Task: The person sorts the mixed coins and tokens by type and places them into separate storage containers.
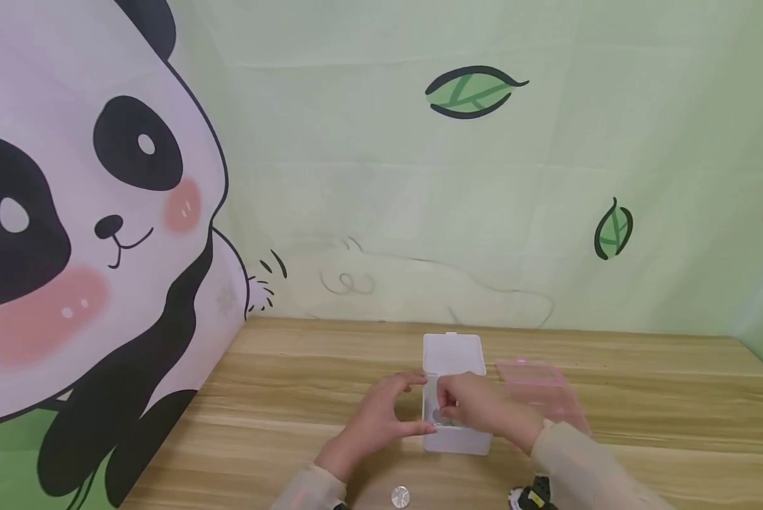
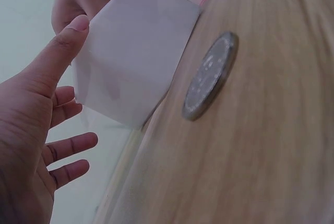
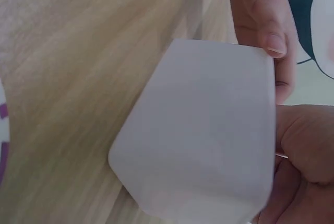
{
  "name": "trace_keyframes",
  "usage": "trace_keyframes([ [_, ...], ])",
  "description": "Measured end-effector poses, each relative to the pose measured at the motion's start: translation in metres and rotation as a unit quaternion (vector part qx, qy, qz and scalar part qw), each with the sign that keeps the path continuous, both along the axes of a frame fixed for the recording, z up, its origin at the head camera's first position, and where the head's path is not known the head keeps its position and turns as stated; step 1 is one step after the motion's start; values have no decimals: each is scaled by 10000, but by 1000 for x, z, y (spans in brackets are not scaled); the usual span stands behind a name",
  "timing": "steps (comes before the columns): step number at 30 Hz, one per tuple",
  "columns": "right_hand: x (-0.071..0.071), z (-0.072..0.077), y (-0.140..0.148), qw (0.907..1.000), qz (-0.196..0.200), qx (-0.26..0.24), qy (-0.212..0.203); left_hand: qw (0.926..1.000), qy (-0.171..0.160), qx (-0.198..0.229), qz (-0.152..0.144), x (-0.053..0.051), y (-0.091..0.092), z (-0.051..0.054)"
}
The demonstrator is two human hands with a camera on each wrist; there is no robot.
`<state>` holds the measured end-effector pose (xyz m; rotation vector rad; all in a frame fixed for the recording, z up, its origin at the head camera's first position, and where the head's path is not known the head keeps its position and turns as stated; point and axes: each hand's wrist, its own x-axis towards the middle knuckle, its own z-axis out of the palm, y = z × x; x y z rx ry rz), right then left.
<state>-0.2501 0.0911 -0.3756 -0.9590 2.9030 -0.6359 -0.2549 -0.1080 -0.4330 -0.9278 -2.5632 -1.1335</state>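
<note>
On the far left a panda point(image 1: 132, 177) looks out from the printed cloth; the wooden table point(image 1: 260, 418) runs right from it. My left hand point(image 1: 375, 418) holds the left side of the box, thumb at its near corner, forefinger at the far one; in the left wrist view 2 other fingers stick out free. 1 coin point(image 1: 400, 497) lies flat on the wood, near my left wrist and apart from the box.

The white box point(image 1: 456, 443) stands between my hands, its lid point(image 1: 453, 354) folded back on the far side. My right hand point(image 1: 477, 404) is in from the right, fingers bent in at the box's mouth, just beside a round, coin-like piece point(image 1: 439, 418) inside. I cannot tell whether I have hold of it.

To do this well, I judge, I should keep the left thumb light yet firm so the box doesn't slide, work with fingertips only, and keep my knuckles off the rim. To the right, a black-and-white thing point(image 1: 530, 496) sits near; a pink, see-through case point(image 1: 537, 389) lies farther off.
</note>
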Motion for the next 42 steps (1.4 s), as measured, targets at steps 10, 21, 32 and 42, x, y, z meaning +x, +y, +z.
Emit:
trace_keyframes([
  [10, -7, -11, -7, 9990, 72, 283, 327, 9998, 148, 86, -79, 1, -1, 1],
  [21, -10, -12, -9, 9973, -171, 624, 334, 9998, 96, 132, -129, 1, 0, 2],
  [32, -6, -11, -12, 9953, -450, 796, 331, 9998, 138, 105, -101, 1, 0, 2],
  [42, -3, -8, -11, 9961, -376, 681, 420, 9993, 370, 5, -101, 0, 0, -1],
])
